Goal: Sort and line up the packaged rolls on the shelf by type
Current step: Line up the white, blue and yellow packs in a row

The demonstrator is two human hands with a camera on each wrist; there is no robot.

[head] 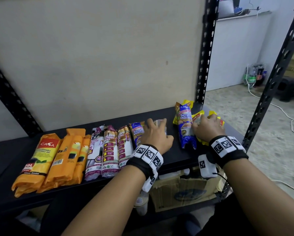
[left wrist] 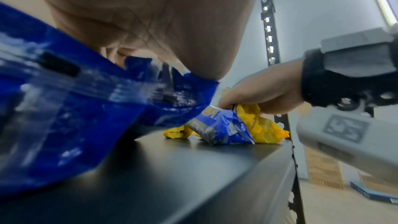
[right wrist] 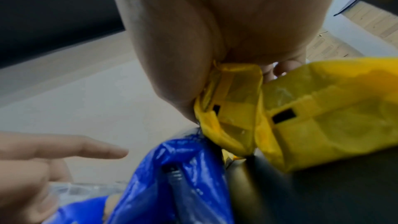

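Packaged rolls lie in a row on the black shelf [head: 176,157]: two orange packs [head: 39,160], then three white-and-maroon draw-string packs [head: 109,150]. My left hand [head: 154,132] rests flat, fingers straight, on a blue singlet-handle pack [head: 136,133] at the end of that row; its palm [left wrist: 150,23] presses the blue wrapper [left wrist: 64,108]. Another blue pack [head: 186,128] lies apart to the right, with a gap between. My right hand [head: 206,127] grips a yellow pack [head: 200,142] beside it, fingers curled over the wrapper [right wrist: 323,117]. A second yellow pack lies under it.
Perforated black uprights stand at the back right [head: 205,53] and front right [head: 270,86] of the shelf. A cardboard box [head: 182,189] sits on the level below. On the floor to the right are a white cable [head: 279,106] and bottles [head: 255,75].
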